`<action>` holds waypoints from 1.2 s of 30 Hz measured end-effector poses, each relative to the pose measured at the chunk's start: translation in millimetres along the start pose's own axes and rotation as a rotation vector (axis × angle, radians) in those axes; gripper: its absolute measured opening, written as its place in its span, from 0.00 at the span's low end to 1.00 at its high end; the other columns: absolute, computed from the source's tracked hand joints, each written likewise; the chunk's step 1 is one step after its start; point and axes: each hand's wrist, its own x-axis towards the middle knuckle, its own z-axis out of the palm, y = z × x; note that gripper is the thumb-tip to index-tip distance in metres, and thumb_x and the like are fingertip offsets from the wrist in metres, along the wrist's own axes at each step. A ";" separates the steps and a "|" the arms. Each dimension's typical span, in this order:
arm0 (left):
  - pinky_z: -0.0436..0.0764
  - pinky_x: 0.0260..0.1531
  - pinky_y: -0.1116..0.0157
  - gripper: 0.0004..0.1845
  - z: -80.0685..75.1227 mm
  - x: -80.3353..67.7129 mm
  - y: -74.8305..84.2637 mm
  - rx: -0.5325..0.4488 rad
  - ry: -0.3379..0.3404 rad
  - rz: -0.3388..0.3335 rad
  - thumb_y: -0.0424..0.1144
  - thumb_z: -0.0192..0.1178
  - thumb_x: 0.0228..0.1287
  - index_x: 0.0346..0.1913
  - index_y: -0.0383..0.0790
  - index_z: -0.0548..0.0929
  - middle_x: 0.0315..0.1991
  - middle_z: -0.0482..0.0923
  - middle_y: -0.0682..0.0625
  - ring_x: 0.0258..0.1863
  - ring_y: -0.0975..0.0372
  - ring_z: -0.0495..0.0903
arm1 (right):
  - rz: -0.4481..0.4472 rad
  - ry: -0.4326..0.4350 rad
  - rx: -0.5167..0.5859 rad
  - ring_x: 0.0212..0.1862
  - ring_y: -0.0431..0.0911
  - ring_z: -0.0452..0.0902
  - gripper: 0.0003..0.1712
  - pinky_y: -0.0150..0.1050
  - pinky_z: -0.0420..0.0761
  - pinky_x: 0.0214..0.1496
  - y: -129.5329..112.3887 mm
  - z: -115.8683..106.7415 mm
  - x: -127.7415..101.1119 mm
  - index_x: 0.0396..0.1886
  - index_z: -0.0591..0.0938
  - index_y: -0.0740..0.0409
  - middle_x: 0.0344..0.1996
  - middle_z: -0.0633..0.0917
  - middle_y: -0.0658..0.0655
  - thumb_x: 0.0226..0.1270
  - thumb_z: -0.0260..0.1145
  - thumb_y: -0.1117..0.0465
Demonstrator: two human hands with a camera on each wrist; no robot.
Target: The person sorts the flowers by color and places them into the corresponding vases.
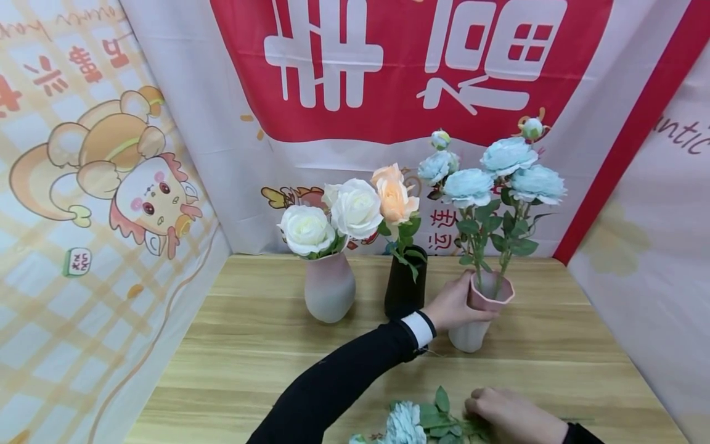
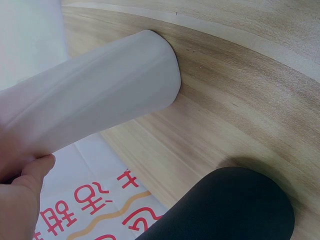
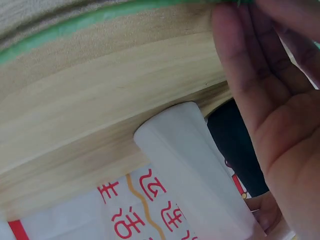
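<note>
My left hand (image 1: pixel 456 303) grips the upper part of a pink-and-white vase (image 1: pixel 468 336) at the right of the table. Several light blue artificial flowers (image 1: pixel 468 187) rise from its mouth on leafy stems. In the left wrist view the vase (image 2: pixel 115 80) stands with its base on the wood, the thumb against its side. Near the front edge, my right hand (image 1: pixel 513 416) pinches the green stem (image 3: pixel 100 22) of another blue artificial flower (image 1: pixel 405 424). That flower's head points left, low in the head view and partly cut off by the frame.
Left of the gripped vase stands a black vase (image 1: pixel 405 287) with a peach rose (image 1: pixel 395 196). Farther left, a rounded pink-and-grey vase (image 1: pixel 330 293) holds white roses (image 1: pixel 355 208). Printed cloth (image 1: pixel 249 203) hangs behind the wooden table (image 1: pixel 233 364) and along both sides.
</note>
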 end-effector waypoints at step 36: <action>0.71 0.52 0.75 0.43 -2.2 1.4 0.0 0.060 0.005 0.076 0.44 0.76 0.53 0.68 0.39 0.64 0.59 0.75 0.50 0.54 0.67 0.75 | -0.107 0.625 -0.269 0.29 0.31 0.74 0.07 0.24 0.71 0.23 -13.8 -124.1 -48.9 0.36 0.87 0.51 0.32 0.80 0.42 0.72 0.65 0.56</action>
